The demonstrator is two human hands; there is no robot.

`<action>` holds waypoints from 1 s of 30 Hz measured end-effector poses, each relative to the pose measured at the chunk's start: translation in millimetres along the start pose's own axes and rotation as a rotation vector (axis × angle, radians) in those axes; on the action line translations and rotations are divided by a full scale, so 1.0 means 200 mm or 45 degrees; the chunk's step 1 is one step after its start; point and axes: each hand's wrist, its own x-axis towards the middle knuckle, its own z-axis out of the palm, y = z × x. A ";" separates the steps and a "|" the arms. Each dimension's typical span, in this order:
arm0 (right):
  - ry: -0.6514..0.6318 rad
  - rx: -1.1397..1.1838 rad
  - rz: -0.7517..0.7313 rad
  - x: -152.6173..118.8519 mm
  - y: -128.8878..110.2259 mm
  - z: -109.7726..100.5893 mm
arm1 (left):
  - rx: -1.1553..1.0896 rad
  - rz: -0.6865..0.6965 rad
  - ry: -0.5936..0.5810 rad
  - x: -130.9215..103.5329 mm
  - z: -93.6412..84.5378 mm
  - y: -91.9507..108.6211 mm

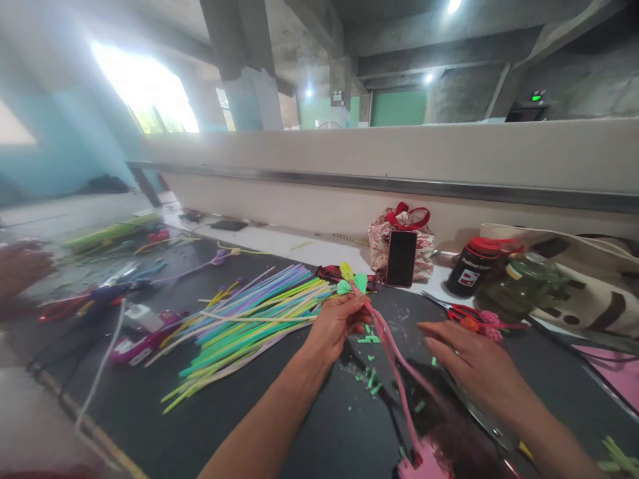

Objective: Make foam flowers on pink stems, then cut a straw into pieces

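Pinched between the thumb and fingers of my left hand (339, 322) is a bundle of pink stems (387, 339), with green and yellow looped petals (352, 283) showing just above the fingertips. The stems run down toward a pink piece (424, 459) near the bottom edge, which is blurred. My right hand (462, 349) is to the right of the stems, its fingers extended and apart, with nothing in it. Left of my left hand lies a wide pile of coloured fuzzy sticks (259, 319). Small green clippings (372, 379) are scattered on the dark tabletop (309, 436).
Red-handled scissors (462, 316) lie beyond my right hand. Behind are a phone (401, 258), a patterned bag (377, 233), a dark bottle (472, 269) and a green jar (519, 286). A purple glue gun (134, 342) sits left. Another person's hand (22, 269) is at the far left.
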 end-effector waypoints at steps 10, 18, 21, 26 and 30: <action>0.018 0.774 0.163 0.00 -0.20 0.12 | 0.149 -0.082 -0.233 -0.08 0.11 -0.08; 0.029 1.187 0.378 -0.01 -0.19 0.17 | 0.018 -0.088 -0.241 -0.08 0.10 -0.07; 0.031 1.089 0.371 -0.02 -0.20 0.16 | -0.004 -0.080 -0.221 -0.08 0.10 -0.07; 0.262 0.577 0.038 -0.03 -0.21 0.12 | 0.045 -0.084 -0.266 -0.08 0.10 -0.08; 0.462 0.310 -0.179 -0.05 -0.22 0.12 | 0.066 -0.042 -0.141 -0.07 0.10 -0.10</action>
